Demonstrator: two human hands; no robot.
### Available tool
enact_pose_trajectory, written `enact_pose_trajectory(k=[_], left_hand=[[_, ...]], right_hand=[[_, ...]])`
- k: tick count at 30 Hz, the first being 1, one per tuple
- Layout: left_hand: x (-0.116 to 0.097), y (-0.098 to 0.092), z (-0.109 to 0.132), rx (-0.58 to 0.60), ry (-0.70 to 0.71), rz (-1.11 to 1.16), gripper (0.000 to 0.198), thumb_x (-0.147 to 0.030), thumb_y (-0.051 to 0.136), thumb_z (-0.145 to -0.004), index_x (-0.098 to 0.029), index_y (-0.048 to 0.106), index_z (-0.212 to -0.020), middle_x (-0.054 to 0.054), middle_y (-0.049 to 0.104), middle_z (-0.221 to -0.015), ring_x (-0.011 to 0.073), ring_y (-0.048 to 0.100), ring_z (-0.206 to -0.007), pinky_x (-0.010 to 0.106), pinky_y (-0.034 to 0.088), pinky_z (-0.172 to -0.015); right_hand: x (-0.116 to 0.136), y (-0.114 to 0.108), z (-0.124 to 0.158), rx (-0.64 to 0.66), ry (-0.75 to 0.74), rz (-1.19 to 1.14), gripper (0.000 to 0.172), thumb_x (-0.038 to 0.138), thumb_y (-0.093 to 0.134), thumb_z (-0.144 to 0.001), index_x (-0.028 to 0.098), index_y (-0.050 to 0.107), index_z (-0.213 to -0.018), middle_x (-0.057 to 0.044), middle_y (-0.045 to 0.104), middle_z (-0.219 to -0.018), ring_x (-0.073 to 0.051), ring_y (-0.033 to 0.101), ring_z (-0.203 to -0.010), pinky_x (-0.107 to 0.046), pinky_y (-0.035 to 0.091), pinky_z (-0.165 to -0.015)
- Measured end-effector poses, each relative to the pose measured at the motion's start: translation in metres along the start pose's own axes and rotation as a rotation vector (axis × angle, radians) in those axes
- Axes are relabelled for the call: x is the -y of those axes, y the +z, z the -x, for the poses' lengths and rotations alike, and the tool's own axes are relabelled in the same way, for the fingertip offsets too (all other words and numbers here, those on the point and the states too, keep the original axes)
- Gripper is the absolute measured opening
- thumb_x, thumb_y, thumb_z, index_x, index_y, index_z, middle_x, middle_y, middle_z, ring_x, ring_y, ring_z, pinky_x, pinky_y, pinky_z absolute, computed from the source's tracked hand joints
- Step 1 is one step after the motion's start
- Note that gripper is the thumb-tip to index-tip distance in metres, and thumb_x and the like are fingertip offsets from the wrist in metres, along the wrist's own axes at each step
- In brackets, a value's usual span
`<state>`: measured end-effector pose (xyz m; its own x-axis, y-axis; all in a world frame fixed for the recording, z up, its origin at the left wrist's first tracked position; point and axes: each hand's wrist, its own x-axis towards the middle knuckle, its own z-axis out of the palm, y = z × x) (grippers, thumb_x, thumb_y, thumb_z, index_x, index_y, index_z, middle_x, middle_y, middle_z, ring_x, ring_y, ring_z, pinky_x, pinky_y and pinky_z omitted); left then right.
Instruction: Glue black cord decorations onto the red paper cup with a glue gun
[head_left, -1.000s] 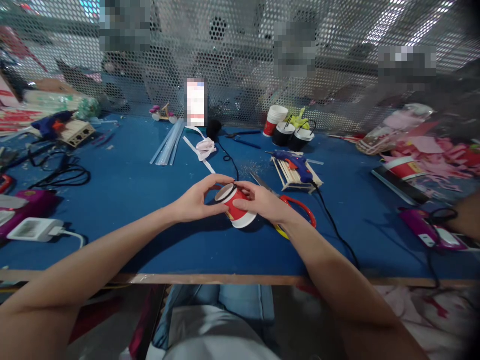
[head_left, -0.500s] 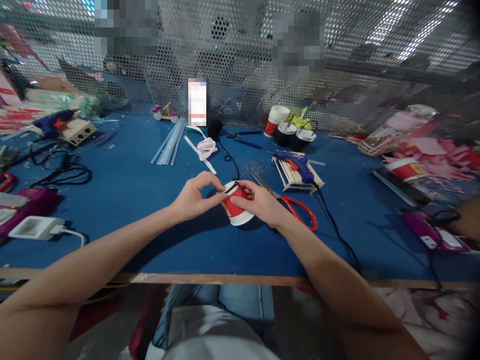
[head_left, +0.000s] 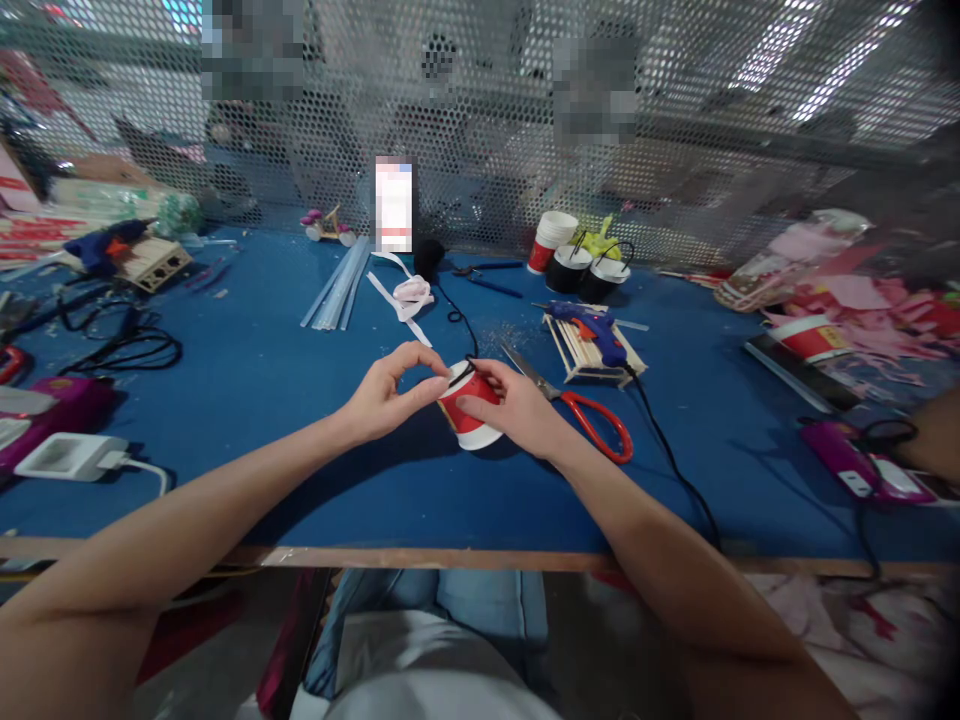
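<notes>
A red and white paper cup [head_left: 480, 428] is tilted just above or on the blue table, with its white base turned away from me. My right hand [head_left: 517, 405] grips its side, thumb across the red wall. Over the base lies a black cord [head_left: 471, 338], which runs back to a dark ball of cord [head_left: 430, 260]. My left hand [head_left: 394, 390] pinches at the edge of the base, where the cord's end meets the fingertips; the tips hide the exact hold.
Red-handled scissors [head_left: 592, 420] lie right of the cup. Behind them a blue glue gun [head_left: 589, 325] rests on a wooden stick rack. White ribbon [head_left: 412, 298], glue sticks [head_left: 336, 290], pliers [head_left: 487, 275] and black-wrapped cups [head_left: 568, 270] stand farther back, before a perforated metal screen [head_left: 480, 130].
The cup and my right hand have shifted very slightly left. Both hands keep their hold, and the other things on the table stay where they were.
</notes>
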<state>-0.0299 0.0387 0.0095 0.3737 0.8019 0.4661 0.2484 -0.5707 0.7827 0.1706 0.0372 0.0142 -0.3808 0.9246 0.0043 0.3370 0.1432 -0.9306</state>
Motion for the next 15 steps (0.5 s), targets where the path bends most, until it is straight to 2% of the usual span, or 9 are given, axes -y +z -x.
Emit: enact_pose_trajectory(k=[2,4,8,12,15], left_hand=[[0.0004,-0.0008,-0.0005,-0.004,-0.039,-0.006,0.029,-0.040,0.050,-0.084,-0.016,0.057,-0.097,0.008,0.059,-0.097,0.0190,0.055,-0.093,0.035,0.041,-0.085],[0.0006,-0.0003,-0.0012,0.016,-0.094,-0.033,0.037,-0.042,0.056,-0.079,-0.016,0.054,-0.105,0.009,0.058,-0.105,0.0211,0.054,-0.099,0.038,0.040,-0.088],[0.0005,0.0027,-0.0021,0.140,-0.127,-0.034,0.051,-0.037,0.066,-0.072,-0.017,0.047,-0.115,0.010,0.057,-0.113,0.0219,0.054,-0.102,0.038,0.041,-0.088],[0.0005,0.0042,-0.0017,0.154,-0.098,0.006,0.049,-0.030,0.064,-0.074,-0.017,0.045,-0.117,0.009,0.059,-0.108,0.0190,0.057,-0.095,0.035,0.044,-0.084],[0.0004,0.0046,-0.0011,0.146,-0.090,0.022,0.048,-0.027,0.063,-0.074,-0.016,0.045,-0.117,0.009,0.059,-0.106,0.0177,0.057,-0.091,0.034,0.045,-0.082]], right_hand=[[0.0018,0.0020,0.0020,-0.034,-0.036,0.073,0.063,0.044,0.068,-0.069,0.018,0.046,-0.122,-0.011,0.057,-0.119,-0.022,0.056,-0.105,-0.040,0.044,-0.091],[0.0030,0.0041,0.0040,-0.076,-0.092,0.184,0.061,0.045,0.067,-0.069,0.019,0.047,-0.121,-0.011,0.056,-0.120,-0.024,0.054,-0.108,-0.042,0.043,-0.092],[0.0027,0.0071,0.0065,-0.132,-0.227,0.368,0.059,0.046,0.064,-0.073,0.019,0.047,-0.121,-0.013,0.055,-0.121,-0.026,0.051,-0.112,-0.044,0.041,-0.094],[0.0043,0.0057,0.0073,-0.093,-0.323,0.438,0.057,0.040,0.065,-0.072,0.020,0.046,-0.122,-0.012,0.054,-0.120,-0.026,0.050,-0.113,-0.045,0.040,-0.095],[0.0062,0.0013,0.0071,-0.022,-0.333,0.331,0.050,0.032,0.062,-0.075,0.020,0.047,-0.121,-0.011,0.053,-0.122,-0.024,0.050,-0.113,-0.043,0.040,-0.096]])
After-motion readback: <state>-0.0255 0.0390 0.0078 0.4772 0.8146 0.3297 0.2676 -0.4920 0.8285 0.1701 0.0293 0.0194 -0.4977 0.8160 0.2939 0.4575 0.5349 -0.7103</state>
